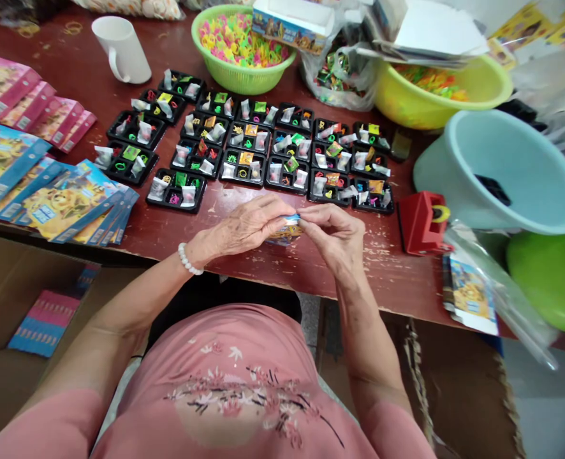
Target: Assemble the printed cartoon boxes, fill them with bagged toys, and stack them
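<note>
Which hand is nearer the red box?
Right. The right hand, pinching a small packet, is just left of the red box; the left hand, on the same packet, is farther left.

The table [143, 233] is dark varnished wood, flaked bare along the lower edge. Trays [177, 208] mid-frame are glossy black plastic; the mug [122, 48], upper left, smooth white; the packet [287, 231], centre, shiny printed card.

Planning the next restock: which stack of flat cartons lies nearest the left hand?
The blue cartons, fanned at the near edge of the table left of the left hand, which pinches a small pack; the pink cartons lie farther back.
</note>
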`<state>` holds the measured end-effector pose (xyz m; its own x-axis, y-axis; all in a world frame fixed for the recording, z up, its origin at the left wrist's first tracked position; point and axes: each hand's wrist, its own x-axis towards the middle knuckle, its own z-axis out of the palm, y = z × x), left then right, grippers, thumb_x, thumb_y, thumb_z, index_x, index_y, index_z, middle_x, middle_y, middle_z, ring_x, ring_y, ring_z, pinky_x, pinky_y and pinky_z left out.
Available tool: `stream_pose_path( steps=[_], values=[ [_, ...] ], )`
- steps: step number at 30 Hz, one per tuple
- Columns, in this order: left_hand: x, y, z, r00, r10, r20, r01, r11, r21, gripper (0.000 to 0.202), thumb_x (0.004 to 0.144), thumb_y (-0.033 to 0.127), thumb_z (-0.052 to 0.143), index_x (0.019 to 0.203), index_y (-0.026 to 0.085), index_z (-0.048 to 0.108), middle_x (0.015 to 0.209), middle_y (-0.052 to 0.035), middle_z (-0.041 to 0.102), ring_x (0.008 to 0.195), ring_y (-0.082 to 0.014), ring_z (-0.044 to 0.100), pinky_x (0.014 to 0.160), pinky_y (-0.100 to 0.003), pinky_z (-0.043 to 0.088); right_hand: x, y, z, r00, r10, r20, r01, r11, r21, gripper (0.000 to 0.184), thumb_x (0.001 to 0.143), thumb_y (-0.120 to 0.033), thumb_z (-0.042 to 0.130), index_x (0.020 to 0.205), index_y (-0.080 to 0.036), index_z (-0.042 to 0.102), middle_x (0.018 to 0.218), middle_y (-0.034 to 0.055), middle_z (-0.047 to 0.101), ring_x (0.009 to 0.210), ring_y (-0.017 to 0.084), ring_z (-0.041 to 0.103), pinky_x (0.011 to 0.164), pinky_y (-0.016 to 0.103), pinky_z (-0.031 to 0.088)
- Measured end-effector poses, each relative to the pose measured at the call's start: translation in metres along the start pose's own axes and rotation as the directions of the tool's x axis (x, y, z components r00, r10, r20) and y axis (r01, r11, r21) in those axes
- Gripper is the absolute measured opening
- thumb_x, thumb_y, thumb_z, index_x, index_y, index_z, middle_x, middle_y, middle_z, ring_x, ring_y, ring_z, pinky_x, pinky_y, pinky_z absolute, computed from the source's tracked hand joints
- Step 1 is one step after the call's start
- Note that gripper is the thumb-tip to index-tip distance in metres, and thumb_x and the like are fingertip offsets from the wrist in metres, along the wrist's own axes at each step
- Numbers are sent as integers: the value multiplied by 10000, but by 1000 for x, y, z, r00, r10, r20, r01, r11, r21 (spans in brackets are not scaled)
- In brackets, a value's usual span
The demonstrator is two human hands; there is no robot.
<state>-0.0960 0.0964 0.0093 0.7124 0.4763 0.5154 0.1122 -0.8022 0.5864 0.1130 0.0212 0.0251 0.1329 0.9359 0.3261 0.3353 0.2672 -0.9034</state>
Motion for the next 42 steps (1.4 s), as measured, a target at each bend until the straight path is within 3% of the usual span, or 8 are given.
stream_pose_path(
  steps=[5, 9, 13, 19, 23, 26, 32, 42],
  values=[
    [-2, 0, 3, 999, 4, -34, -3, 1000, 30, 221, 1113, 289, 454, 1168, 197, 648, 1104, -95, 696, 1045, -222, 658, 951, -380, 553, -9, 4, 1, 999, -29, 17, 28, 1000, 8, 128, 878, -366, 847, 843, -252, 802, 1023, 51, 818, 974, 229, 761, 901, 417, 616],
    [-11, -6, 9, 987, -93, -130, 73, 985, -155, 334, 1038, 323, 613, 1354, 234, 552, 1270, -106, 652, 1124, -219, 670, 952, -368, 587, -11, 6, 0, 999, -41, -17, 40, 998, -40, 172, 883, -419, 841, 851, -255, 803, 1030, 60, 802, 977, 232, 744, 872, 413, 613],
    [-26, -20, 22, 900, -302, -314, 155, 896, -417, 511, 928, 331, 768, 1336, 252, 470, 1218, -76, 656, 1078, -178, 715, 898, -297, 610, -7, 11, 5, 996, -34, -80, 33, 999, -6, 182, 862, -427, 857, 844, -255, 800, 949, 46, 775, 902, 214, 725, 790, 369, 603],
    [-33, -24, 38, 815, -429, -390, 154, 809, -568, 449, 884, 371, 839, 1116, 240, 478, 1042, -17, 712, 972, -157, 755, 893, -296, 617, -11, 23, 12, 986, -56, -156, 65, 997, 51, 100, 889, -364, 839, 888, -269, 807, 1006, 37, 773, 989, 206, 727, 889, 368, 606],
    [-28, -18, 43, 727, -525, -443, 131, 739, -660, 466, 794, 357, 921, 1044, 233, 548, 990, 0, 717, 913, -153, 753, 850, -285, 615, -12, 31, 16, 983, -27, -180, 40, 997, 71, 171, 885, -417, 839, 929, -256, 803, 1037, 37, 776, 992, 202, 742, 840, 346, 635],
    [-25, -14, 43, 679, -577, -455, 126, 702, -701, 450, 748, 331, 954, 1003, 221, 601, 978, -7, 734, 892, -151, 747, 835, -281, 611, -12, 33, 18, 979, -1, -204, 23, 994, 105, 200, 879, -433, 845, 959, -253, 805, 1029, 32, 783, 937, 187, 752, 812, 328, 648],
    [-19, -5, 37, 636, -655, -408, 110, 600, -792, 401, 671, 323, 997, 887, 196, 683, 975, -24, 797, 802, -124, 722, 751, -242, 593, -14, 34, 18, 976, 0, -218, 28, 992, 125, 195, 860, -404, 874, 994, -269, 835, 1063, 37, 792, 945, 188, 762, 804, 322, 660],
    [-9, -1, 30, 577, -741, -343, 125, 496, -859, 361, 663, 414, 991, 752, 191, 721, 767, 14, 726, 692, -108, 645, 681, -231, 543, -8, 24, 1, 999, -12, -41, 14, 998, 62, 262, 935, -489, 793, 1073, -275, 852, 1161, 60, 808, 1053, 211, 762, 910, 376, 644]
  ],
)
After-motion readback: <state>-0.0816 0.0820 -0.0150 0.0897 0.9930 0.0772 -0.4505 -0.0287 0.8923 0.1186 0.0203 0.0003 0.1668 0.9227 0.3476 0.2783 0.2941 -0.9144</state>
